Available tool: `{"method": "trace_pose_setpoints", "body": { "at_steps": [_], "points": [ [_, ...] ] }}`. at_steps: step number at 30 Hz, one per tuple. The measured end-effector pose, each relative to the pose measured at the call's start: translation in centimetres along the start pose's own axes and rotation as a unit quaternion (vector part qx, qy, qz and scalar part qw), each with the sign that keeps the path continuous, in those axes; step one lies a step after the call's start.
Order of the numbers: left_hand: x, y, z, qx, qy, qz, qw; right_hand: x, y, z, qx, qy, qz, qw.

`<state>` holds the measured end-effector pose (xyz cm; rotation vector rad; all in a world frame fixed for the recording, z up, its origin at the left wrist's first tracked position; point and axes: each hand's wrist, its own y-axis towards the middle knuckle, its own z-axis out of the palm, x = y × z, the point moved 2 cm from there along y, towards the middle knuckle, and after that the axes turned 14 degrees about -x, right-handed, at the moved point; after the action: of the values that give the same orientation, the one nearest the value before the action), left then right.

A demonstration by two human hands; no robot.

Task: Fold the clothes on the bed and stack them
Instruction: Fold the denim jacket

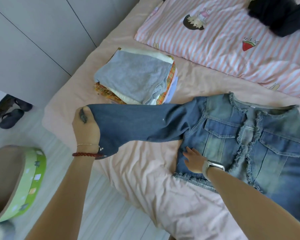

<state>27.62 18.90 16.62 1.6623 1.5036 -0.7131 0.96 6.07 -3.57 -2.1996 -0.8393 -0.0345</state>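
Nearest the camera, both forearms reach out over the bed [145, 170], w/ its pink sheet. Left hand [86, 129] has its fingers curled round the cuff end of the denim jacket [232, 141]'s sleeve [137, 123], holding it up off the sheet & stretched out sideways; red braided bracelet [84, 154] at that wrist. Right hand [193, 159] lies flat, fingers straight & spread, pressing the jacket's front just by the armpit seam; watch [213, 166] on that wrist.

Jacket itself lies face up on the bed, frayed trim along collar, front & hem, 2 chest pockets showing. Just beyond the raised sleeve sits the stack of folded clothes [135, 78], grey piece on top, plaid & white layers under it. Further from the jacket, a pink striped quilt [223, 49] w/ a dark garment [282, 16] on its far corner. Off the bed: green round basket [33, 179] beside the left forearm, dark slippers [12, 116] on the floor.
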Motion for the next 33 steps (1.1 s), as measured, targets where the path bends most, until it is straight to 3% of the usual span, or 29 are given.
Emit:
{"method": "trace_pose_setpoints", "body": {
  "at_steps": [2, 5, 9, 12, 15, 17, 19, 23, 25, 26, 28, 30, 32, 33],
  "points": [
    [-0.8, 1.0, -0.6, -0.014, -0.052, -0.056, 0.997, 0.0, -0.6, -0.1, 0.002, 0.011, 0.009, 1.0],
    [-2.7, 1.8, -1.2, -0.002, -0.104, -0.084, 0.991, 0.8, -1.5, -2.6, -0.064, 0.176, 0.065, 0.98],
    [-6.5, 1.6, -1.5, 0.042, -0.14, -0.029, 0.989, 3.1, -3.0, -9.4, -0.181, 0.387, 0.076, 0.901],
    [-9.9, 1.9, -1.9, 0.055, -0.123, 0.005, 0.991, 6.3, -4.8, -14.5, -0.174, 0.527, 0.042, 0.831],
    [-12.8, 1.3, -2.4, 0.117, -0.167, -0.075, 0.976, 8.2, -7.2, -17.8, -0.128, 0.611, 0.018, 0.781],
    [-14.5, -0.5, -1.8, 0.23, -0.223, -0.15, 0.935, 8.1, -8.8, -18.9, -0.116, 0.659, -0.012, 0.743],
    [-15.9, -3.6, 0.0, 0.356, -0.236, -0.169, 0.888, 7.0, -10.4, -19.1, -0.115, 0.699, -0.024, 0.705],
    [-18.2, -11.0, 4.4, 0.572, -0.174, -0.208, 0.775, 2.9, -12.6, -17.5, -0.135, 0.779, -0.011, 0.613],
    [-18.3, -14.0, 6.8, 0.652, -0.151, -0.225, 0.708, 0.2, -13.4, -15.9, -0.149, 0.807, 0.018, 0.571],
    [-18.0, -15.0, 8.0, 0.665, -0.154, -0.226, 0.695, -1.1, -13.7, -15.0, -0.165, 0.809, 0.045, 0.562],
    [-17.0, -16.0, 10.7, 0.636, -0.171, -0.215, 0.721, -3.5, -13.6, -13.1, -0.209, 0.79, 0.121, 0.564],
    [-14.8, -16.3, 13.0, 0.567, -0.147, -0.169, 0.793, -5.4, -13.2, -11.1, -0.257, 0.748, 0.192, 0.581],
    [-11.5, -16.2, 15.3, 0.513, -0.047, -0.024, 0.857, -7.4, -12.3, -9.5, -0.313, 0.691, 0.262, 0.597],
    [-9.5, -16.0, 16.6, 0.501, 0.017, 0.075, 0.862, -8.6, -11.8, -8.7, -0.337, 0.659, 0.287, 0.609]
  ]
}}
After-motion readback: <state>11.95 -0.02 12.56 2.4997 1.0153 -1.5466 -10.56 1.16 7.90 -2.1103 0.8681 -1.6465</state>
